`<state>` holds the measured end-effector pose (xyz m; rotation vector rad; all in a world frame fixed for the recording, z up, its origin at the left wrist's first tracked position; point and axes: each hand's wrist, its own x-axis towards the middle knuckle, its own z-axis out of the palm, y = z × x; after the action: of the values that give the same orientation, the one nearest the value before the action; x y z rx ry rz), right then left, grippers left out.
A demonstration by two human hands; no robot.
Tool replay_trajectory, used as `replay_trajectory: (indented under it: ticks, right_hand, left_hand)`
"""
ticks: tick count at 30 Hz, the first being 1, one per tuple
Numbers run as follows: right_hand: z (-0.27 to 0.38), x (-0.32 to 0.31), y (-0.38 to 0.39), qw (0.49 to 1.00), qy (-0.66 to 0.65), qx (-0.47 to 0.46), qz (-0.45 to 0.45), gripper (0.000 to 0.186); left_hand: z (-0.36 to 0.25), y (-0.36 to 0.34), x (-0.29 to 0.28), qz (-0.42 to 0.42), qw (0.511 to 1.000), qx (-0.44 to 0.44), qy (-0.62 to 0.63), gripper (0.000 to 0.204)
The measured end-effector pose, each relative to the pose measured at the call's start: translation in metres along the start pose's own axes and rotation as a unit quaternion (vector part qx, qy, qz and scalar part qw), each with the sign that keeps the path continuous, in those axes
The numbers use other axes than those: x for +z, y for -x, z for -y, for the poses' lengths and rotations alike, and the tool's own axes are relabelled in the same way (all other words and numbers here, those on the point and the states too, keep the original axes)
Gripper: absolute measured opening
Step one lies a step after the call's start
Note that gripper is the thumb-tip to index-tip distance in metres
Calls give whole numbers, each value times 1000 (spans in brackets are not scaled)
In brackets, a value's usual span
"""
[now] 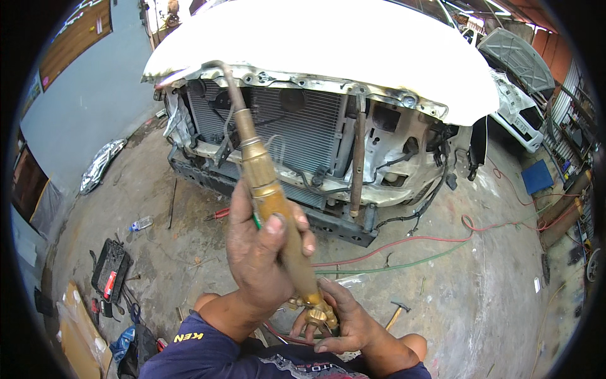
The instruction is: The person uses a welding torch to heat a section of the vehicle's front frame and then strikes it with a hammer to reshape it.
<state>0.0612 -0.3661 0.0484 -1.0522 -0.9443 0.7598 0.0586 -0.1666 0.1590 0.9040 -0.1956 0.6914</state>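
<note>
Right hand (338, 319) at 6 o'clock, fingers pinched on valve knobs (315, 312) at torch (271, 189) base. Left hand (262, 252) fisted around brass handle, mid-frame. Torch looks rigid, metal, fairly heavy; the handle seems the best hold, hoses (404, 249) trailing toward 3. Curved tip points to 12, toward the stripped car front (297, 126). Hammer (398, 312) on floor at 5.

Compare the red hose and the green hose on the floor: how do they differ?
The red hose arcs higher, looping up near the car's right side, while the green hose runs lower and straighter beneath it. Red looks more kinked at its bend; green lies smoother. Both are thin lines on the concrete floor, running side by side toward the brass torch.
</note>
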Motion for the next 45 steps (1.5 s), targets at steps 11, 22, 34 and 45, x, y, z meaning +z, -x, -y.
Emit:
replay_trajectory:
  ticks: [11, 22, 34, 45]
  right_hand:
    - [72, -23, 44, 985, 138, -38, -98, 67]
    - [102, -26, 84, 953, 23, -40, -298, 30]
    - [99, -36, 59, 952, 70, -14, -298, 25]
    - [94, -36, 50, 956, 30, -21, -290, 22]
  left_hand:
    - [40, 6, 56, 141, 979, -125, -77, 78]
    - [28, -24, -17, 53, 971, -119, -198, 50]
    - [20, -55, -28, 47, 949, -169, -262, 45]
    - [24, -54, -32, 60, 951, -173, -249, 46]
